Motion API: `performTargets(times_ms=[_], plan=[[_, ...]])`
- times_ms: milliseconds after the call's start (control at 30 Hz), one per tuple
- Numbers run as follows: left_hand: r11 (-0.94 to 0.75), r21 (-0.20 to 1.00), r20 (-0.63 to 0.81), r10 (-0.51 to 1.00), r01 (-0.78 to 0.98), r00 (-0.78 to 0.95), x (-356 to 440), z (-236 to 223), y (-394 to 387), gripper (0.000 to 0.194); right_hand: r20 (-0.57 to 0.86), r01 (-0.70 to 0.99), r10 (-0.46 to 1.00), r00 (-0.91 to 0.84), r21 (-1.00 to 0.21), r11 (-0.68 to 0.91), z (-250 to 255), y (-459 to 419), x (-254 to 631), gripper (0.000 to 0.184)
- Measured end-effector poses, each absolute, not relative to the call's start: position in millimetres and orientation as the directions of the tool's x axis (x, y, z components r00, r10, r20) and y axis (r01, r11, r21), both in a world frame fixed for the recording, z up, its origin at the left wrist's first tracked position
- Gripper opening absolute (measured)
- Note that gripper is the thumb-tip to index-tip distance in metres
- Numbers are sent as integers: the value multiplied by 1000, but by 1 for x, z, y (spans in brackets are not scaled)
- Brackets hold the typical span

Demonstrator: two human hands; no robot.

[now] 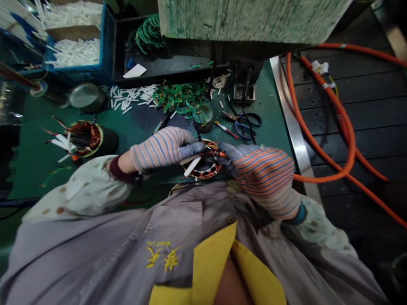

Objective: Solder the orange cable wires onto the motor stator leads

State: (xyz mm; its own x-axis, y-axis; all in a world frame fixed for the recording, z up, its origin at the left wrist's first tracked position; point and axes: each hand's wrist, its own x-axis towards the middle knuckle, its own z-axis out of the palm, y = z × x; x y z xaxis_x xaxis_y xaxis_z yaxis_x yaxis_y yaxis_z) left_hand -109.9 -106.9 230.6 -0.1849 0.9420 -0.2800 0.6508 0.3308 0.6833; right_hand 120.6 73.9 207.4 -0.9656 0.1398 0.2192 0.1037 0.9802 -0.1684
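Both my hands wear striped knit gloves with dark grey fingertips and meet over a motor stator at the table's front edge. The stator has a ring of copper windings, and white sleeves stick out of it towards the left. My left hand is closed, its thumb and fingers pinching at wires on the upper left of the ring. Opposite it, my right hand is closed too, its fingertips pressed on the orange-and-dark wires over the ring. The gloves partly hide what is pinched.
Another wound stator stands at left. Behind my hands lie green terminal boards, white tubes, a round tin, blue-handled scissors and a red-handled brush. A blue crate is at back left; an orange hose loops at right.
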Motion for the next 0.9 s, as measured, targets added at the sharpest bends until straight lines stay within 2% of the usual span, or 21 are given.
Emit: performTargets(times_ms=[67, 133, 233, 333, 433, 500, 567, 667, 733, 800, 900], plan=[[374, 760, -283, 927, 531, -248, -110, 227, -100, 74, 226, 123, 167, -960, -197, 973, 213, 77, 114, 36], [359, 752, -181, 918, 552, -352, -105, 218, -100, 69, 265, 146, 211, -941, -242, 959, 195, 81, 108, 39], [340, 562, 55, 894, 754, -444, -98, 200, -106, 52, 328, 112, 243, -913, -370, 922, 144, 86, 100, 52], [252, 357, 158, 933, 900, -323, -94, 192, -112, 39, 365, 45, 293, -884, -557, 829, 109, 84, 98, 66], [188, 230, 248, 937, 955, -244, -92, 197, -111, 33, 331, -74, 308, -892, -779, 623, 120, 74, 92, 65], [170, 191, 346, 910, 967, -228, -91, 202, -110, 32, 221, -125, 246, -944, -927, 353, 143, 69, 81, 66], [155, 235, 440, 864, 960, -247, -90, 202, -109, 36, 75, -65, 160, -984, -996, 62, 165, 67, 66, 65], [151, 471, 550, 720, 869, -423, -91, 192, -104, 48, -34, 7, 150, -988, -984, -178, 180, 65, 44, 62], [104, 692, 538, 586, 714, -606, -96, 184, -98, 54, -41, -8, 227, -973, -977, -212, 176, 62, 35, 60], [35, 832, 474, 472, 553, -743, -102, 181, -94, 59, -71, 1, 318, -945, -976, -216, 166, 58, 32, 60], [40, 861, 435, 458, 507, -775, -106, 186, -96, 59, -137, 42, 413, -900, -972, -231, 153, 54, 35, 60]])
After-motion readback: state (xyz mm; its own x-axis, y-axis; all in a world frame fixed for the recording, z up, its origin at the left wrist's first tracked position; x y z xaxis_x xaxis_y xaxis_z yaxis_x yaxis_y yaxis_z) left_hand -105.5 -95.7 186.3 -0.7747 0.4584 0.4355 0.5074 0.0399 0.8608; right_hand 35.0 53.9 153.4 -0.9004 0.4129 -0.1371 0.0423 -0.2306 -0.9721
